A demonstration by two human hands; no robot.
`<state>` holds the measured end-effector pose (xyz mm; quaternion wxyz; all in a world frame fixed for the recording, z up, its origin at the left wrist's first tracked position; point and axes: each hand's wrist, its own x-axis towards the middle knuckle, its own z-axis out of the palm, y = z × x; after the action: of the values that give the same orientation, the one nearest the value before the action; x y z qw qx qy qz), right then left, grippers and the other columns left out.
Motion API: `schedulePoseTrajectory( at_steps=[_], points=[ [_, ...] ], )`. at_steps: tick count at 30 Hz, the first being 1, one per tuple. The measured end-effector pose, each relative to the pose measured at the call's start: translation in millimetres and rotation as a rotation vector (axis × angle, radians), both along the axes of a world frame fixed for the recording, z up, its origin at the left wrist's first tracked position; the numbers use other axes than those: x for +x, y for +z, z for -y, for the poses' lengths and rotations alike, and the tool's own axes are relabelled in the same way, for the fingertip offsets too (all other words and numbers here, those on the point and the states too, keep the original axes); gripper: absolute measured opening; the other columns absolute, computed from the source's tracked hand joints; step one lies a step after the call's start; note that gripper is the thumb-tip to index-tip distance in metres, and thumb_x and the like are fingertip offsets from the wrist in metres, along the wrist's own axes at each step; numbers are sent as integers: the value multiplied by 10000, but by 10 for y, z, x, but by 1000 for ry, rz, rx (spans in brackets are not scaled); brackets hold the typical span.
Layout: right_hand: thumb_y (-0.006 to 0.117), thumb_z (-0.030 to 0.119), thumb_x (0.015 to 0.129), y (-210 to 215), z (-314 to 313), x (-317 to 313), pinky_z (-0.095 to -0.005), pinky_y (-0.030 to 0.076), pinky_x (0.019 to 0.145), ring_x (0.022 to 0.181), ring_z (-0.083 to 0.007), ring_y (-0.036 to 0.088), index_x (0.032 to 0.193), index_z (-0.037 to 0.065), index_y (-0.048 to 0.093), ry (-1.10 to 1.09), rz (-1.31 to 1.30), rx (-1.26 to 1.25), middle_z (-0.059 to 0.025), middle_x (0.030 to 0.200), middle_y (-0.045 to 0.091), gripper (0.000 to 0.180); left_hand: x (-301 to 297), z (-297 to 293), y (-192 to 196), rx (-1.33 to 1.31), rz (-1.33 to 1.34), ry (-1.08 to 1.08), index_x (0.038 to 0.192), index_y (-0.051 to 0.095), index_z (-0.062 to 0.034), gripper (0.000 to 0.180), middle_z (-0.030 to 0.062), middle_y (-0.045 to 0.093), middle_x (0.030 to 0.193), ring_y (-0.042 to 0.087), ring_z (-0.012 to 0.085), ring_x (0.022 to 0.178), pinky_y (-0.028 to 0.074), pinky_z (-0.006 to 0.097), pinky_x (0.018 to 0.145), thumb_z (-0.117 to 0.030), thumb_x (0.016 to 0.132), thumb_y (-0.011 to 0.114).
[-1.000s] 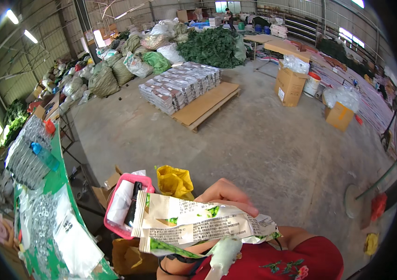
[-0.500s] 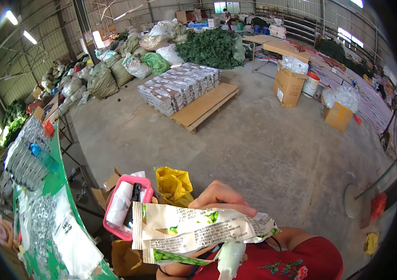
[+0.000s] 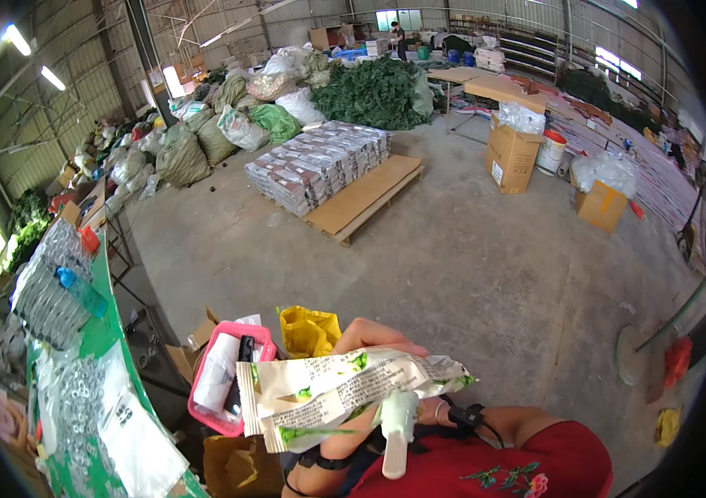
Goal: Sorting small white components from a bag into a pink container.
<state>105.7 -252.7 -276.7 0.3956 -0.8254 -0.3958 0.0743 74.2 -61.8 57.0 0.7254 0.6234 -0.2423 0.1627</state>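
Observation:
A cream and green ice-pop wrapper (image 3: 311, 394) lies across the space before my chest. Behind its upper edge is my left hand (image 3: 380, 335), fingers bent over and closed on the wrapper. A pale green ice pop (image 3: 400, 408) overlaps the wrapper's lower edge, its flat wooden stick (image 3: 395, 456) pointing down toward me. I cannot see what holds the pop. My right hand (image 3: 431, 410) is close beside it; its wrist shows, but the wrapper and pop hide its fingers. Each wrist wears a black band.
Left stands a green table (image 3: 108, 311) with clear plastic pieces and a blue bottle (image 3: 79, 290). A pink basket (image 3: 267, 342) and yellow bag (image 3: 310, 330) sit ahead. Farther off are a stacked pallet (image 3: 370, 199), sacks, greenery, cartons (image 3: 515, 158) and a distant person (image 3: 399, 40).
The ice pop has moved up and slightly left, showing more of its stick. The wrapper's right end has shifted left, and more of my right wrist shows.

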Motion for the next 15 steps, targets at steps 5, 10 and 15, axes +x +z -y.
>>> schedulePoseTrajectory(
  at_steps=[5,10,15],
  points=[
    [590,333,906,32,3,-2,-401,523,699,801,-307,675,973,141,721,-14,-92,-217,-87,886,718,242,165,-213,-72,236,277,-65,1008,710,-81,329,36,595,958,597,170,857,487,300,757,-298,779,799],
    [575,393,913,-38,-50,46,-439,522,717,806,-337,666,1035,154,708,-3,174,71,-101,911,707,299,141,-139,80,252,522,139,972,702,-50,240,57,632,904,618,188,778,477,287,700,-226,813,735],
    [532,434,920,-436,68,-4,-444,511,798,943,-336,647,1071,136,692,-63,-111,-307,-120,1049,686,371,164,-124,33,242,548,136,981,699,-49,231,67,624,930,613,188,821,477,288,709,-207,817,738]
  ],
)
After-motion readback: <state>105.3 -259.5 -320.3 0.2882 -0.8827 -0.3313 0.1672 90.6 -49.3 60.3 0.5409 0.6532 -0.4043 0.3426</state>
